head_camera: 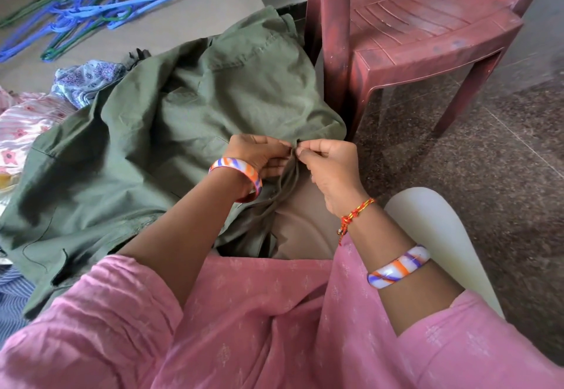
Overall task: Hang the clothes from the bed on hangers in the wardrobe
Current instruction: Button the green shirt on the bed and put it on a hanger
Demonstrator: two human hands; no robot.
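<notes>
A large olive-green garment (158, 132) lies spread over the bed's near corner. My left hand (259, 152) and my right hand (326, 163) meet at its front edge, and each pinches the green fabric by a thin drawstring (282, 184) that hangs down between them. A heap of blue and green plastic hangers (91, 7) lies on the bed at the far left. More clothes sit at the left: a blue floral piece (88, 79), a pink striped floral piece (27, 126) and a blue striped piece (12, 297).
A dark red plastic chair (412, 28) stands close to the bed's corner on the right, over a dark speckled stone floor (503, 175). The brown bed surface (183, 22) shows between hangers and clothes. The wardrobe is out of view.
</notes>
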